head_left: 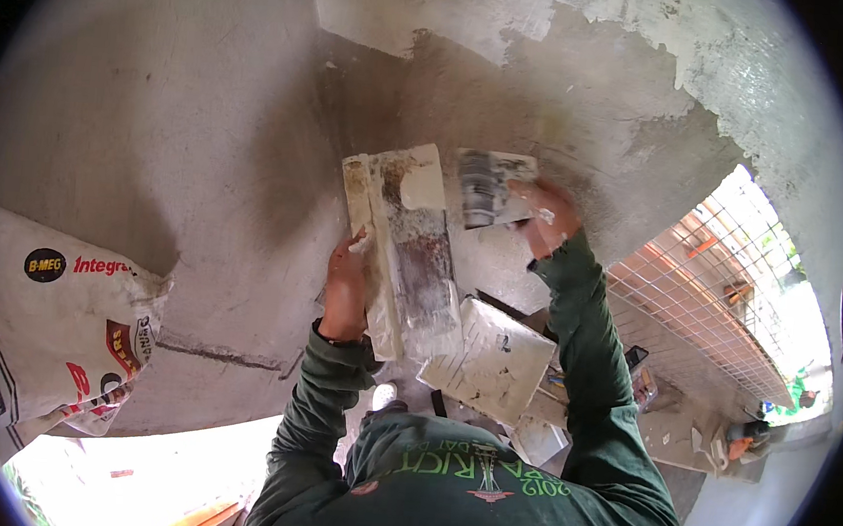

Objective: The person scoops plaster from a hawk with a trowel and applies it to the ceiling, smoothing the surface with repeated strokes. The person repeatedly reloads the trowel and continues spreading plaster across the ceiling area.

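My left hand [345, 289] is closed on the left edge of a long rectangular plastering trowel [413, 238]. Its flat metal face is stained brown and smeared with white putty. Just right of its upper end, my right hand [550, 218] grips a short, wide putty knife [493, 185], whose blade is streaked dark and white and slightly blurred. A narrow gap separates the two tools. White putty clings to the fingers of both hands. Behind them stands a grey wall [375, 94], with a lighter coat spread unevenly over its upper right part.
Below the tools is a putty-stained white board or box lid [498, 351], with small items beside it. A printed white sack [57, 306] hangs or lies at the left. Wire mesh [704, 283] covers an opening on the right. Bright daylight enters at lower left.
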The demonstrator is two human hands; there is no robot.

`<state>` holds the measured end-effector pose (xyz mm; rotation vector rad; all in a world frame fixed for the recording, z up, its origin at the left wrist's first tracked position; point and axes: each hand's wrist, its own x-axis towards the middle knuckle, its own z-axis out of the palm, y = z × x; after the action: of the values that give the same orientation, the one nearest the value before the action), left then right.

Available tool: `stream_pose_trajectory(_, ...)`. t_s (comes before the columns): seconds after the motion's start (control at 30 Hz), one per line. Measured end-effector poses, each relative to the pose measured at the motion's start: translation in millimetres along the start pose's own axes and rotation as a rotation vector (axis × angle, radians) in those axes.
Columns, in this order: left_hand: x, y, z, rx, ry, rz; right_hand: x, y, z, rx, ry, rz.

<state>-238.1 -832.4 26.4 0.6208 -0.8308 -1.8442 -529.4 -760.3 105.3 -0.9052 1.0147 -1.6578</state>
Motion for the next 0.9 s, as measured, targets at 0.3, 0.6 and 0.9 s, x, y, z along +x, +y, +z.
stream_pose_trajectory(0.3,113.8,70.7,30.5,0.887,0.191,0.986,-96.2,70.4,-56.8,-0.069,0.245,0.136)
stream_pose_trajectory(0.6,225.1,94.5,54.9,1.130,0.394,1.446,-161.1,115.9,-87.9,-0.285,0.417,0.202)
stream_pose_trajectory(0.9,242.4,59.6,81.1,1.288,0.627,1.528,-182.3,135.7,-120.1,-0.154,0.425,0.241)
